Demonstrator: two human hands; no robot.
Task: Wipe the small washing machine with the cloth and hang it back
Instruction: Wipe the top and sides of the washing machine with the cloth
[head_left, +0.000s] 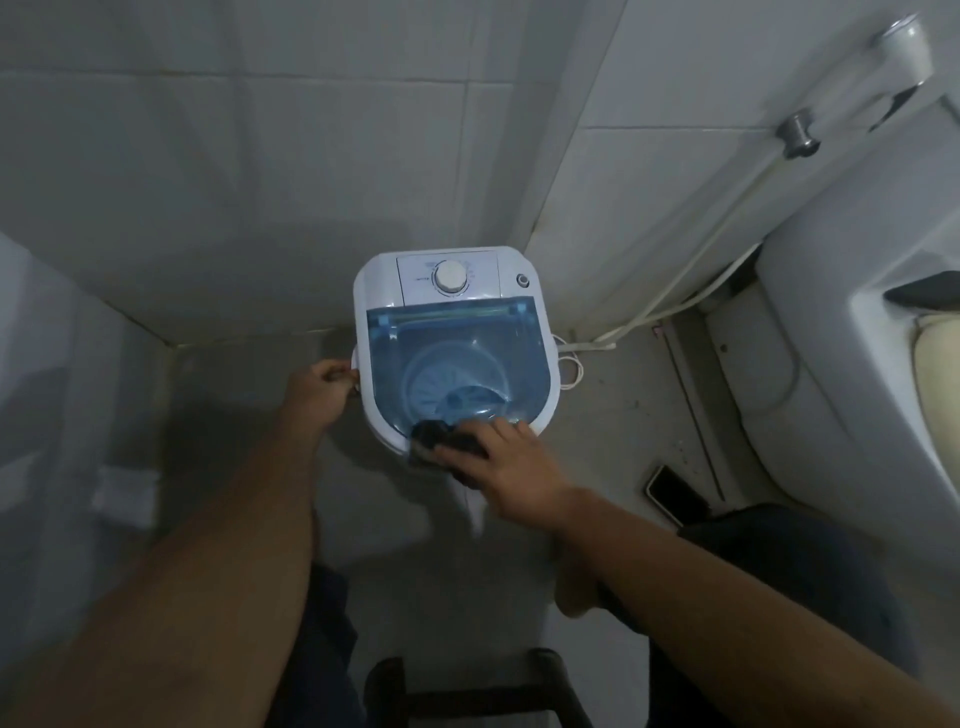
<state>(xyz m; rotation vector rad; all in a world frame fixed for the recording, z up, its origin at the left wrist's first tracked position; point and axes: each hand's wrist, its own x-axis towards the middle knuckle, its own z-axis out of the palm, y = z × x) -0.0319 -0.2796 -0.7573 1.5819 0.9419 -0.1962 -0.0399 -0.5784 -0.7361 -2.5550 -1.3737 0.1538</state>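
A small white washing machine (379, 291) with a see-through blue lid and a round dial stands on the floor in a tiled corner. My right hand (511, 467) presses a dark cloth (431, 439) flat against the machine's near front edge, fingers spread over the cloth. My left hand (319, 392) grips the handle on the machine's left side, fingers curled around it.
A white toilet (841, 312) fills the right side, with a hose (691, 280) running down the wall to the floor. A dark phone (670, 491) lies on the floor by the toilet base. A dark stool frame (467, 691) sits near my legs. Tiled walls close in behind and to the left.
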